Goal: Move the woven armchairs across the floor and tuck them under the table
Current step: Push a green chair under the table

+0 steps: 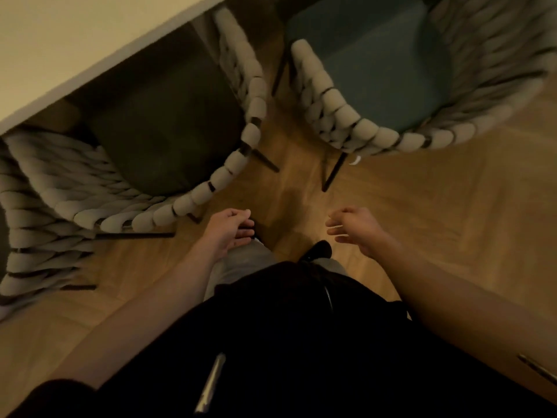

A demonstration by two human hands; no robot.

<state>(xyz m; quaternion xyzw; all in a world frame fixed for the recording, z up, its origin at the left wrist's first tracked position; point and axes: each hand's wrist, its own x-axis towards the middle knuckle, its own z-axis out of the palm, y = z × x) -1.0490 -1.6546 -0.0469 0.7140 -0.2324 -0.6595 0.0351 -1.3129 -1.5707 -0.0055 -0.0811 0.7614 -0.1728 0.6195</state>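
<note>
A woven armchair with a dark green seat (168, 140) stands partly under the white table (75, 40) at the upper left. To its right a second woven armchair with a blue seat (370, 73) stands on the floor, its front near the table's edge. Part of a third woven chair (33, 242) shows at the far left. My left hand (232, 233) hangs just below the green chair's braided back, fingers loosely curled, holding nothing. My right hand (352, 227) hovers below the blue chair, fingers loosely curled and empty. Neither hand touches a chair.
Wooden parquet floor (437, 221) stretches to the right and between the chairs. The chairs' thin black legs (331, 173) splay out over the floor. My own legs and dark shoe (318, 250) are below the hands. A cabinet handle (539, 369) shows at the lower right.
</note>
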